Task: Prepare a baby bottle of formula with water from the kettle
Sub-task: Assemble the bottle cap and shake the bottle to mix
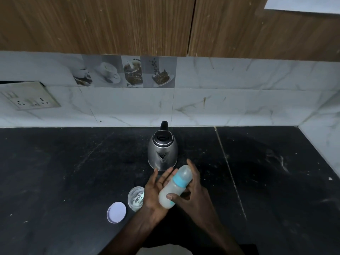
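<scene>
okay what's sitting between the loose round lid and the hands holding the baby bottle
In the head view, an open clear jar stands between the round lid and the left hand, which partly covers its right edge.

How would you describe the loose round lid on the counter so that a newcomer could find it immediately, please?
Start at the steel kettle standing mid-counter on the black worktop. Come toward the camera to the small clear jar beside the left hand. The lid lies just left of that jar: a flat pale disc, the only opaque white thing there.
</scene>
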The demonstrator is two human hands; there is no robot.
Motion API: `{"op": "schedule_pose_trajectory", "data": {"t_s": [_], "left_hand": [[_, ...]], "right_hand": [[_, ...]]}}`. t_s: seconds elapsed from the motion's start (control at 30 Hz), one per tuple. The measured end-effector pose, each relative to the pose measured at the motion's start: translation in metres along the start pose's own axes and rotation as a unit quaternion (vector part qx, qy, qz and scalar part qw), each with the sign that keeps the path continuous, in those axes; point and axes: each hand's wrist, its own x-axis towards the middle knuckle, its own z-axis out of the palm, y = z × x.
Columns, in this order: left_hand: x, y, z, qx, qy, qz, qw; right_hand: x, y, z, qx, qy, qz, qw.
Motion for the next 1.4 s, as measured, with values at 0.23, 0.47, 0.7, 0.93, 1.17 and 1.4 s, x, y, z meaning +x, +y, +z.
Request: {"op": "schedule_pose_trajectory", "data": {"t_s": [0.23,0.47,0.7,0.93,1.17,1.4], "left_hand": [[-0.002,-0.001,-0.001,0.025,-0.006,0.009,1.000],[0.002,-0.002,-0.002,0.025,0.030,0.018,0.999],[-0.002,0.003,0.008,-0.005,0.009,0.033,0.999],[-0.007,-0.001,0.002,0.007,0.011,0.017,1.000],[-0.005,0.002,0.000,0.028,0.017,0.043,0.999],[-0.005,-0.002,0.002,-0.009,0.026,0.036,0.999]], "right_hand": [[0.015,-0.030,-0.041,0.041,0.201,-0.056,0.977],[0.016,-0.035,-0.020,0.004,0.186,-0.042,0.982],[0.013,-0.021,0.001,-0.051,0.028,0.000,0.998],[0.016,-0.008,-0.012,-0.015,-0.026,-0.036,0.999],[0.027,-0.028,-0.022,0.096,0.280,-0.052,0.954],[0.025,-0.021,-0.017,0.013,0.168,-0.071,0.983]]}}
